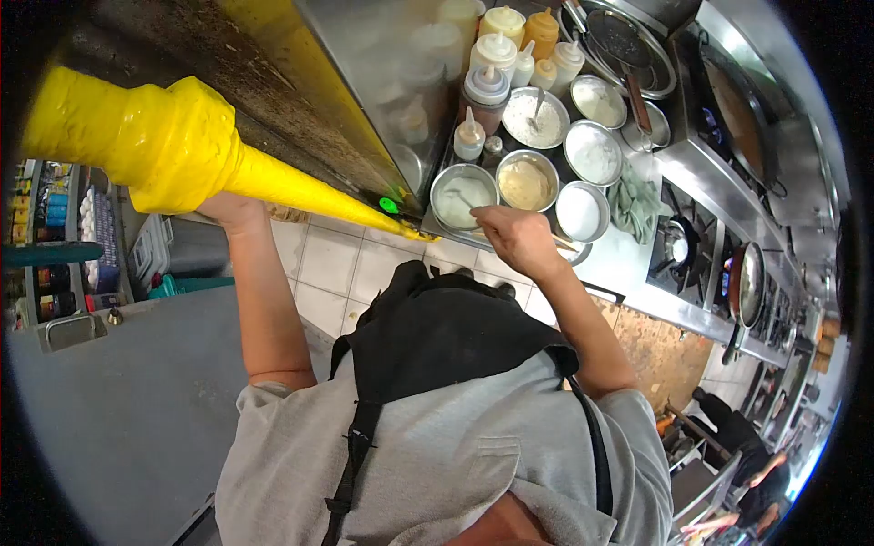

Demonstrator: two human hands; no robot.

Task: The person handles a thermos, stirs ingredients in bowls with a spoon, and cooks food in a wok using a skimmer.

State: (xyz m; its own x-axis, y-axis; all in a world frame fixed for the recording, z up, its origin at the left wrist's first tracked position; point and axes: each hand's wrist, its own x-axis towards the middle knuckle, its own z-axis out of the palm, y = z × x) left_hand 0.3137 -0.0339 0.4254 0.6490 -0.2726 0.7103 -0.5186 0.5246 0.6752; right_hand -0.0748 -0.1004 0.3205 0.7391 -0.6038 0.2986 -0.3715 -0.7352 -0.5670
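Note:
My right hand (519, 240) is closed at the near rim of a metal bowl (438, 202) of whitish contents. Its fingers pinch the handle end of a spoon (462, 197) that dips into the bowl. Right beside that bowl sits another bowl of beige powder (527, 186), close to my knuckles. My left hand (234, 208) is raised at the left, against the underside of a thick yellow pipe (187, 146). The pipe covers its fingers, so I cannot see whether they grip it.
Squeeze bottles (496, 51) and several bowls of white contents (592, 153) crowd the counter. A green cloth (635, 202) lies by the stove (678, 241), where a pan (748, 287) sits. Another person (751, 464) is at lower right. Shelves (55, 237) stand at left.

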